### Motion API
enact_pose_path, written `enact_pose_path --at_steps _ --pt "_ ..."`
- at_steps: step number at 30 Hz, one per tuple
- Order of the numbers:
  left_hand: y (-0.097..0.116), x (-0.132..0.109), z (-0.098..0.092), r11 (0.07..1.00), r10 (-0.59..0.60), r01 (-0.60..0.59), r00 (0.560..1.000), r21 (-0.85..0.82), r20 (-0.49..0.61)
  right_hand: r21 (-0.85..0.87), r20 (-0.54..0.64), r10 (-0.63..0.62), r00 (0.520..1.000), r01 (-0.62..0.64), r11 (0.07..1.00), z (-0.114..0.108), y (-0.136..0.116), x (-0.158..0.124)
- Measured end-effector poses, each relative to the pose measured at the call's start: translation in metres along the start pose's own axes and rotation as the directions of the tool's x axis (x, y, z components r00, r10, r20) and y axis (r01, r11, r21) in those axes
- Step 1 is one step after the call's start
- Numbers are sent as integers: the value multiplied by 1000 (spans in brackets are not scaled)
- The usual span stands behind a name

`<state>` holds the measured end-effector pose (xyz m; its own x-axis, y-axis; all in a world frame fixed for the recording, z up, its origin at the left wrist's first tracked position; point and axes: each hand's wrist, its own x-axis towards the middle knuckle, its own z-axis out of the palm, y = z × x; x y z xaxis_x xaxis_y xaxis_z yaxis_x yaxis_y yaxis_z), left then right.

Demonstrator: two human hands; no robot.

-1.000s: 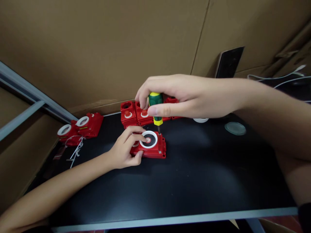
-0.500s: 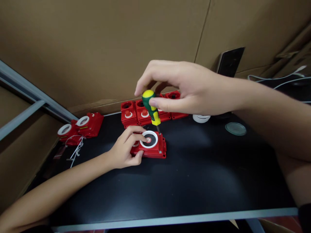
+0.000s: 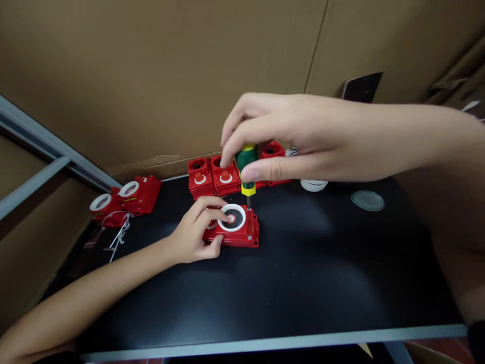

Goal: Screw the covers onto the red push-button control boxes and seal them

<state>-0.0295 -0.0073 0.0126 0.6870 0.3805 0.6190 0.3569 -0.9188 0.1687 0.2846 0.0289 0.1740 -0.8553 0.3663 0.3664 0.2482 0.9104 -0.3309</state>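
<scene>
A red plastic box with a white ring around a dark round face lies on the black table. My left hand grips its left part, fingers over the top and thumb along the near side. My right hand is closed around a green and yellow screwdriver. The screwdriver stands nearly upright, its tip at the box's far right corner, where a screw seems to sit. Another screw shows at the near right corner. My left hand hides the box's left end.
Several similar red boxes stand in a row behind, against the cardboard wall. More red housings with white rings and string lie at the left. White rings, a clear glass disc and a phone-like dark slab are at the right.
My right hand has shifted slightly right and its fingers have wrapped further round the screwdriver handle. The screwdriver has tilted to nearly upright. My left hand and the box stay put.
</scene>
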Motion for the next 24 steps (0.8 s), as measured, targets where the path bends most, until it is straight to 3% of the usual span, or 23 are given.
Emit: enact_pose_path --at_steps 6,11,14,17,21,24 --pt "3 4 0 1000 -5 5 1000 0 -3 -112 -65 21 998 -29 993 20 5 4" --pt "2 3 1 1000 -11 11 1000 -10 -2 -383 -208 145 967 -217 898 32 2 6" --pt "1 2 1 1000 -12 12 1000 -15 0 -437 -241 204 949 -294 850 30 1 7" --pt "1 2 1 1000 -11 11 1000 -13 3 -383 -174 195 965 -249 890 24 1 7" --pt "2 2 1 1000 -12 12 1000 -8 -1 -224 -90 55 994 -74 972 15 1 4" --pt "2 2 2 1000 -14 14 1000 0 -1 -129 -69 24 997 -32 991 9 0 1"
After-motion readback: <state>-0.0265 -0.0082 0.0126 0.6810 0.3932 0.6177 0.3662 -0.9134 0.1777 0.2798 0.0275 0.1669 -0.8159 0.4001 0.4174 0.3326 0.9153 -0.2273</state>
